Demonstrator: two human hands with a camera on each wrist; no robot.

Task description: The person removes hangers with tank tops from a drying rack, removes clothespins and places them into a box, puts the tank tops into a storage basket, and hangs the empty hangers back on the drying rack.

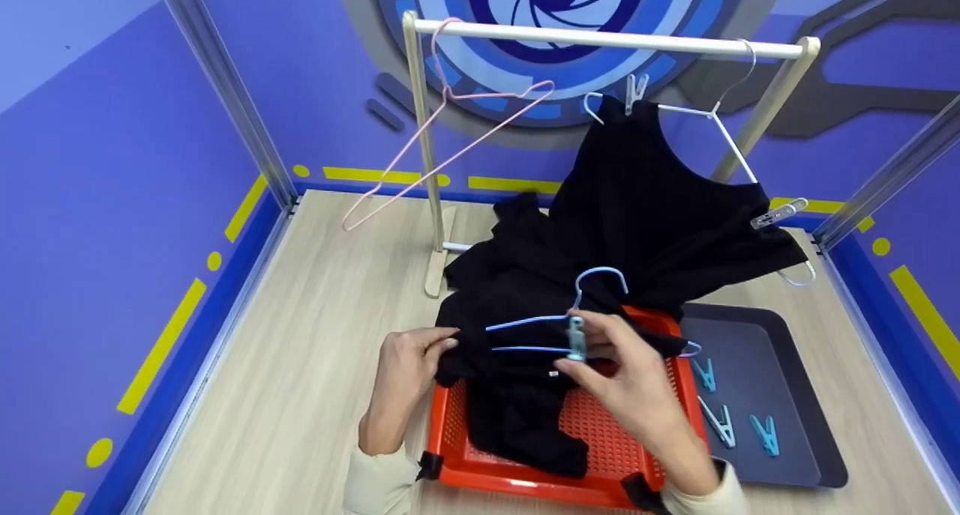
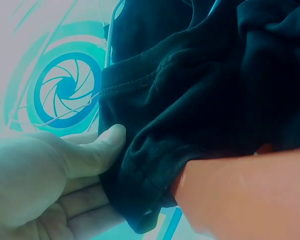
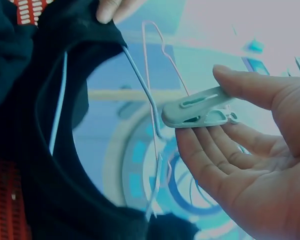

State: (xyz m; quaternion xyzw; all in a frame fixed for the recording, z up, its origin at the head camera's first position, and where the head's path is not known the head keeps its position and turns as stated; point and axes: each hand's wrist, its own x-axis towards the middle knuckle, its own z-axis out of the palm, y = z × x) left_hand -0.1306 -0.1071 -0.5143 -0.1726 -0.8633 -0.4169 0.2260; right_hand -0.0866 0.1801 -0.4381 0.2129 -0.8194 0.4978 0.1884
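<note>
Left hand [image 1: 405,363] pinches the edge of a black garment [image 1: 517,372], blue hanger [image 1: 532,320] inside it. Right hand [image 1: 630,376] pinches a clothespin [image 1: 576,338] near the hanger. Garment above and partly in red basket [image 1: 525,486]. Right of basket: gray tray [image 1: 750,365], three more clothespins [image 1: 766,435]. Behind: rack [image 1: 600,37].
</note>
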